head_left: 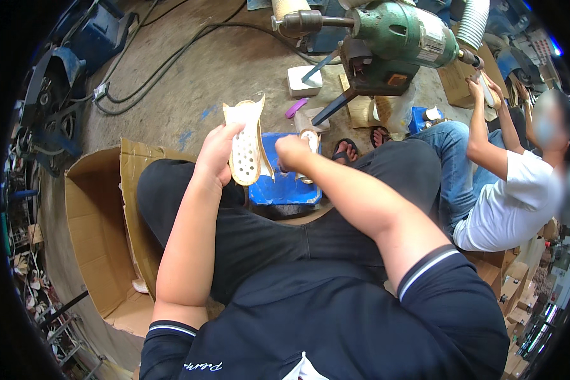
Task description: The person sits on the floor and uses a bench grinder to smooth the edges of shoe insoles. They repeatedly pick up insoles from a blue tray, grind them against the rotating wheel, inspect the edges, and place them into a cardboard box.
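Both hands work at lap height, over my knees. From here I read the scene in order of bulk. Carton [101, 234]: open, brown, on the floor at my left, well apart from either hand. Grinder [396, 38]: green, on a stand ahead and to the right; a co-worker in a white shirt [506, 202] sits beside it, one arm raised toward its right end. Block [284, 183]: blue, just past my knees, directly under the gap between the hands. Insole [247, 149]: pale, perforated, long axis near upright and tilted slightly, top end pointing away from me. Left hand [216, 155]: closed around the insole's left edge, fingers curled over the rim (thumb position I cannot make out). Right hand [292, 154]: clenched on a small pale tool [310, 142], just right of the insole and not touching it, as far as I can tell. The insole therefore lies between the hands, held by the left, with the right the nearer free-moving one.
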Demonstrator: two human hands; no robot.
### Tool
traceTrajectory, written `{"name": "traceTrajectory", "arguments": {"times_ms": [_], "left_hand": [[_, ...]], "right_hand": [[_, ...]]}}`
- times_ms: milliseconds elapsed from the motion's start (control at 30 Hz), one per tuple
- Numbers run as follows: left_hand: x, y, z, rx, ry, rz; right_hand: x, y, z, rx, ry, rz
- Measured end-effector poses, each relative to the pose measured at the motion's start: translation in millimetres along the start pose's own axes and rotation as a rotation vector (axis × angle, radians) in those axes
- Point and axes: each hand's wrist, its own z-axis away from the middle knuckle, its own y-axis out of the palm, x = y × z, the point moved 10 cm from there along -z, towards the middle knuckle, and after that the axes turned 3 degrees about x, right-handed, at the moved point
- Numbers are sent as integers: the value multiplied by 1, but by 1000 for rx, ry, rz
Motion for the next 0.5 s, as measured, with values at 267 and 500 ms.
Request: {"name": "traceTrajectory", "arguments": {"times_ms": [267, 500], "left_hand": [[-3, 12, 5, -48, 59, -306], [41, 80, 20, 377, -21, -286]], "right_hand": [[-25, -140, 87, -34, -220, -554], [-9, -173, 145, -290, -163, -661]]}}
